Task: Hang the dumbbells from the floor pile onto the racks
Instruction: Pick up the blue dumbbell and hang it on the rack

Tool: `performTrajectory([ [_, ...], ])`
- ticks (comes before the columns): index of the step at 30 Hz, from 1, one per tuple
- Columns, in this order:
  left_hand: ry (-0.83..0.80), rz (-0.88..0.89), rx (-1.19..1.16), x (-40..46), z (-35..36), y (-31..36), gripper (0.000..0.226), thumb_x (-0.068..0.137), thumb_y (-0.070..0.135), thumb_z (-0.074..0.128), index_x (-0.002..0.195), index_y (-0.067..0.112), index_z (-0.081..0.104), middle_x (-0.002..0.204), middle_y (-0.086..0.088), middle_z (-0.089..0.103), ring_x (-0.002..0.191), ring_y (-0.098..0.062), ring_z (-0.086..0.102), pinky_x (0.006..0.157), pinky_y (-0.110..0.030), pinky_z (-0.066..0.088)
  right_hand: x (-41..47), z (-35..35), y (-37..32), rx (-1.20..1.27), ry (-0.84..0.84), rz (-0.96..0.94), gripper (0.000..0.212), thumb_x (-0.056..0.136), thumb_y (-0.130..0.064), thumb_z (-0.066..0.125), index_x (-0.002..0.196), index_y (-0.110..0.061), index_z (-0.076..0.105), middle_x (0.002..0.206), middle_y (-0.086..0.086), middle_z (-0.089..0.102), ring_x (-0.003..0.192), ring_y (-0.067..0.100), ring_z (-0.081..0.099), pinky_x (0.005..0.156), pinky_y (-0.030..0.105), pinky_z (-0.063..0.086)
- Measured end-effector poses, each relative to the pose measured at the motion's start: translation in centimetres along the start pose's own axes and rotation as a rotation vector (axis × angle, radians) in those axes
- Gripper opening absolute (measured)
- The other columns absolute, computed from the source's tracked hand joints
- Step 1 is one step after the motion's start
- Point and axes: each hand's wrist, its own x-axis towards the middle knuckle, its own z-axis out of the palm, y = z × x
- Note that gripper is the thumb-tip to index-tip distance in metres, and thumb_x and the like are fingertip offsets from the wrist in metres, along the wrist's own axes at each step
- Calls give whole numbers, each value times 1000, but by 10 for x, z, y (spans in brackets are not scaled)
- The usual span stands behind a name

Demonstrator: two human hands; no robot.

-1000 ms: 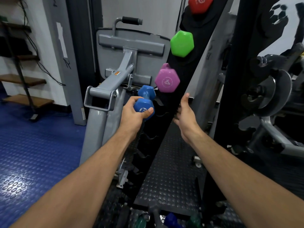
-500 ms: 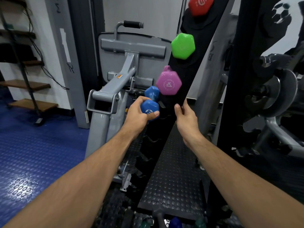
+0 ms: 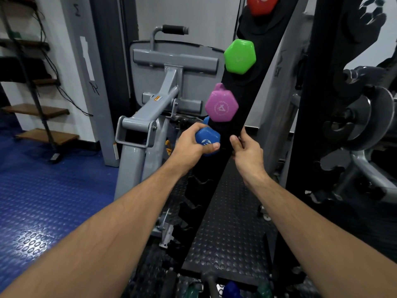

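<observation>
Left hand (image 3: 190, 147) curled around blue hexagonal rubber-coated dumbbell (image 3: 207, 140) just below pink hexagonal dumbbell (image 3: 221, 106) hung on tall black slotted rack (image 3: 233, 130), right hand (image 3: 247, 152) beside it gripping rack's edge.

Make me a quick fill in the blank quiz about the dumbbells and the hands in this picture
The left hand grips a ____ dumbbell.
The right hand holds the edge of the black ____.
On the rack, the green dumbbell hangs directly above the ____ one.

Missing words: blue; rack; pink
</observation>
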Motion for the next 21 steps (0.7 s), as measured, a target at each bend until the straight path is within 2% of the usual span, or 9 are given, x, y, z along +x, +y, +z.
performTrajectory([
  [3, -23, -13, -12, -6, 7, 3, 46, 78, 15, 88, 115, 15, 61, 98, 3, 68, 85, -6, 66, 78, -23, 56, 1, -2, 0, 38, -15, -7, 74, 83, -67, 56, 153, -50, 38, 143, -11, 64, 134, 10, 58, 113, 46, 49],
  [5, -15, -23, 74, -10, 12, 1, 59, 77, 21, 89, 124, 19, 54, 107, 7, 66, 92, -3, 66, 82, -19, 55, 2, -3, 1, 57, -27, -1, 76, 80, -69, 56, 152, -51, 39, 143, -11, 64, 134, 9, 58, 113, 46, 49],
  [9, -1, -68, 29, -12, 16, -7, 114, 72, 24, 92, 159, 22, 19, 119, 8, 68, 111, -5, 66, 105, -31, 49, 6, -4, 6, 83, -62, 6, 77, 75, -72, 55, 149, -56, 40, 142, -12, 64, 133, 10, 59, 111, 48, 50],
  [12, -20, -102, 73, -11, 16, -4, 127, 72, 25, 93, 164, 18, 7, 127, 7, 66, 118, -6, 63, 113, -33, 44, 7, -5, 7, 103, -69, 6, 78, 74, -72, 56, 149, -57, 40, 143, -13, 64, 133, 9, 59, 113, 48, 49],
  [14, -32, -109, 111, -10, 13, 1, 124, 71, 25, 94, 163, 15, 12, 134, 6, 62, 121, -7, 61, 112, -29, 42, 7, -4, 7, 108, -70, 12, 77, 75, -71, 56, 149, -56, 40, 143, -13, 63, 134, 9, 58, 113, 48, 49],
  [16, -61, -115, 98, -10, 9, 4, 109, 70, 22, 94, 157, 15, 29, 127, 9, 63, 113, -4, 64, 105, -25, 48, 8, -4, 8, 118, -66, 15, 72, 79, -67, 57, 148, -55, 42, 142, -12, 65, 133, 10, 59, 112, 49, 49],
  [18, -87, -127, 70, -9, 7, 3, 79, 70, 20, 94, 136, 25, 51, 117, 9, 67, 104, -5, 68, 95, -24, 55, 8, -4, 9, 127, -73, 15, 64, 86, -59, 58, 148, -54, 45, 140, -12, 66, 132, 11, 61, 113, 51, 48],
  [20, -109, -126, 27, -10, 7, 3, 59, 72, 15, 92, 114, 33, 54, 110, 6, 71, 97, -5, 70, 84, -18, 55, 9, -3, 9, 118, -70, 15, 62, 86, -57, 59, 147, -54, 46, 138, -11, 68, 131, 13, 62, 115, 53, 44],
  [21, -112, -129, 11, -11, 8, 3, 57, 74, 12, 91, 113, 31, 55, 108, 4, 72, 93, -5, 70, 80, -16, 54, 8, -3, 8, 116, -63, 16, 63, 85, -57, 59, 147, -53, 47, 137, -11, 68, 130, 13, 62, 114, 54, 44],
])
